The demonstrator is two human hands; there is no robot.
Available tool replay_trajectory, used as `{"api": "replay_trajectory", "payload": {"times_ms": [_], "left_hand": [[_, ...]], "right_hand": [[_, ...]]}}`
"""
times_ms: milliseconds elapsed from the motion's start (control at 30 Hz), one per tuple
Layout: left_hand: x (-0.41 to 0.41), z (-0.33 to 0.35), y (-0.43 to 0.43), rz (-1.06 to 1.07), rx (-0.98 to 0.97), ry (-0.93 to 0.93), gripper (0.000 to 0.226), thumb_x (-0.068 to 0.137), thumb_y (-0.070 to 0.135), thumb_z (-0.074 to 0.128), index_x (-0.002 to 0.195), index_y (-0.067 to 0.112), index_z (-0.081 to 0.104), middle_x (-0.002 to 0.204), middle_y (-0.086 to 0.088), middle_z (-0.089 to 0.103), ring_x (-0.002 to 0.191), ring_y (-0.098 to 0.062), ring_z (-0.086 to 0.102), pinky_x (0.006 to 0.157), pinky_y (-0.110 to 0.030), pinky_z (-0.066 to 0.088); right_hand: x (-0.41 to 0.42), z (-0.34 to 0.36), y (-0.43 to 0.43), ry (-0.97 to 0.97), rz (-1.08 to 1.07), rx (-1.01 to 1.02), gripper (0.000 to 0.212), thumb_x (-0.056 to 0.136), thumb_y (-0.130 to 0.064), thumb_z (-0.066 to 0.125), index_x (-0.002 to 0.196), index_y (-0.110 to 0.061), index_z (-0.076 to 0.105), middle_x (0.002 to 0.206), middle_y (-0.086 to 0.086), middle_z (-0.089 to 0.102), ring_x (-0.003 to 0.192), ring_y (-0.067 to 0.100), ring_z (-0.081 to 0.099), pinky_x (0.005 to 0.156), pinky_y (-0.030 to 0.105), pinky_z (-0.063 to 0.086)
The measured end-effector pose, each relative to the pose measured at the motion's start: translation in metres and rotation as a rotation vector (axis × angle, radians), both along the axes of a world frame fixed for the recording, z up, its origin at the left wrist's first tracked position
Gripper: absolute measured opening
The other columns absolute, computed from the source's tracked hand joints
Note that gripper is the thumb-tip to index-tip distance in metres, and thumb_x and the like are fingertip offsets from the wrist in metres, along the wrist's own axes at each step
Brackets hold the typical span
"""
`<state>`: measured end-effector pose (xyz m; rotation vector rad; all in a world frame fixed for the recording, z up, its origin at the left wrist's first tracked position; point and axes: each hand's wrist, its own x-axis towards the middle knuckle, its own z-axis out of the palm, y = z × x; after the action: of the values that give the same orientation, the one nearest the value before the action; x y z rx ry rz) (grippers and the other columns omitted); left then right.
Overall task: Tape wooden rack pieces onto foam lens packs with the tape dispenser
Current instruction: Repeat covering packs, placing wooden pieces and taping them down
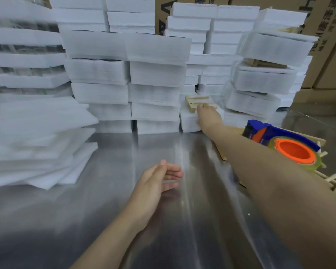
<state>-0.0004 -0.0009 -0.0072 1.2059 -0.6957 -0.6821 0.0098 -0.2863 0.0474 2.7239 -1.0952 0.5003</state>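
My right hand (209, 115) reaches far across the metal table (163, 220) and rests on a white foam lens pack (189, 120) with a pale wooden rack piece (195, 102) on top; the fingers touch pack and rack, and the grip is blurred. My left hand (159, 179) hovers over the table's middle, fingers loosely apart, holding nothing. The blue and orange tape dispenser (285, 143) lies at the right on a pile of wooden rack pieces (326, 177), behind my right forearm.
Tall stacks of foam packs (128, 74) line the back. At the right, more packs with wooden pieces on them (264, 74) are piled up. Loose foam sheets (37, 144) lie at the left. Cardboard boxes (330, 35) stand behind.
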Motion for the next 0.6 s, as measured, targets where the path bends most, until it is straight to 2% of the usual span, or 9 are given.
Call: {"api": "replay_trajectory", "payload": {"times_ms": [100, 200, 233, 300, 367, 400, 467, 533, 600], "left_hand": [[0.002, -0.001, -0.001, -0.005, -0.006, 0.009, 0.041, 0.103, 0.025, 0.034, 0.088, 0.006, 0.068, 0.082, -0.007, 0.074, 0.082, -0.013, 0.069, 0.078, -0.026, 0.057], [0.003, 0.000, -0.002, -0.012, 0.001, 0.024, 0.041, 0.104, 0.025, 0.034, 0.088, 0.006, 0.067, 0.082, -0.006, 0.073, 0.082, -0.013, 0.069, 0.076, -0.025, 0.056], [0.003, 0.001, -0.002, -0.012, 0.000, 0.030, 0.041, 0.104, 0.024, 0.034, 0.088, 0.006, 0.067, 0.081, -0.006, 0.073, 0.082, -0.013, 0.069, 0.076, -0.025, 0.056], [0.001, 0.003, -0.003, -0.003, 0.009, 0.039, 0.041, 0.104, 0.023, 0.033, 0.086, 0.006, 0.066, 0.080, -0.007, 0.072, 0.080, -0.013, 0.068, 0.076, -0.026, 0.056], [-0.001, 0.005, -0.003, 0.005, 0.025, 0.035, 0.040, 0.104, 0.023, 0.033, 0.086, 0.007, 0.065, 0.081, -0.007, 0.071, 0.080, -0.014, 0.066, 0.076, -0.026, 0.054], [-0.001, 0.006, -0.003, 0.005, 0.032, 0.035, 0.040, 0.104, 0.023, 0.032, 0.086, 0.007, 0.065, 0.081, -0.008, 0.070, 0.080, -0.014, 0.066, 0.075, -0.025, 0.054], [-0.002, 0.009, -0.002, 0.005, 0.047, 0.033, 0.040, 0.105, 0.023, 0.031, 0.087, 0.007, 0.064, 0.081, -0.007, 0.069, 0.079, -0.015, 0.064, 0.074, -0.023, 0.053], [-0.004, 0.011, 0.000, 0.000, 0.055, 0.025, 0.040, 0.105, 0.022, 0.031, 0.087, 0.007, 0.063, 0.082, -0.007, 0.068, 0.079, -0.015, 0.063, 0.076, -0.023, 0.052], [-0.005, 0.012, 0.001, -0.007, 0.062, 0.025, 0.040, 0.105, 0.022, 0.030, 0.087, 0.008, 0.063, 0.083, -0.007, 0.067, 0.079, -0.015, 0.062, 0.080, -0.027, 0.052]], "right_hand": [[-0.003, -0.003, -0.001, -0.105, -0.001, 0.166, 0.032, 0.086, 0.010, 0.048, 0.118, 0.005, 0.050, 0.127, 0.021, 0.047, 0.112, 0.037, 0.052, 0.089, 0.037, 0.042], [-0.011, 0.007, 0.006, -0.175, -0.015, 0.350, 0.033, 0.090, 0.000, 0.047, 0.122, 0.002, 0.055, 0.132, 0.018, 0.052, 0.118, 0.033, 0.052, 0.094, 0.031, 0.042], [-0.014, 0.015, 0.012, -0.268, -0.020, 0.385, 0.035, 0.092, -0.004, 0.044, 0.123, -0.001, 0.058, 0.132, 0.015, 0.056, 0.117, 0.031, 0.054, 0.095, 0.031, 0.044], [-0.017, 0.039, 0.031, -0.698, 0.008, 0.411, 0.037, 0.092, -0.004, 0.039, 0.121, -0.011, 0.061, 0.124, 0.007, 0.061, 0.109, 0.024, 0.058, 0.088, 0.032, 0.048], [-0.017, 0.071, 0.059, -1.092, 0.107, 0.147, 0.042, 0.086, 0.003, 0.037, 0.118, -0.014, 0.058, 0.115, 0.002, 0.056, 0.104, 0.018, 0.054, 0.075, 0.022, 0.043], [-0.015, 0.086, 0.073, -1.172, 0.202, 0.004, 0.045, 0.081, 0.004, 0.038, 0.119, -0.013, 0.056, 0.115, 0.003, 0.053, 0.105, 0.017, 0.052, 0.073, 0.014, 0.038], [-0.005, 0.117, 0.096, -1.024, 0.404, -0.197, 0.048, 0.082, -0.005, 0.043, 0.129, -0.012, 0.052, 0.127, 0.006, 0.049, 0.114, 0.020, 0.048, 0.085, 0.007, 0.029], [0.010, 0.138, 0.105, -0.590, 0.493, -0.284, 0.057, 0.090, -0.022, 0.045, 0.145, -0.016, 0.037, 0.144, 0.007, 0.039, 0.126, 0.028, 0.042, 0.106, 0.028, 0.026], [0.019, 0.148, 0.106, -0.207, 0.452, -0.264, 0.062, 0.094, -0.029, 0.046, 0.152, -0.024, 0.024, 0.152, 0.006, 0.027, 0.135, 0.034, 0.029, 0.108, 0.054, 0.027]]}}
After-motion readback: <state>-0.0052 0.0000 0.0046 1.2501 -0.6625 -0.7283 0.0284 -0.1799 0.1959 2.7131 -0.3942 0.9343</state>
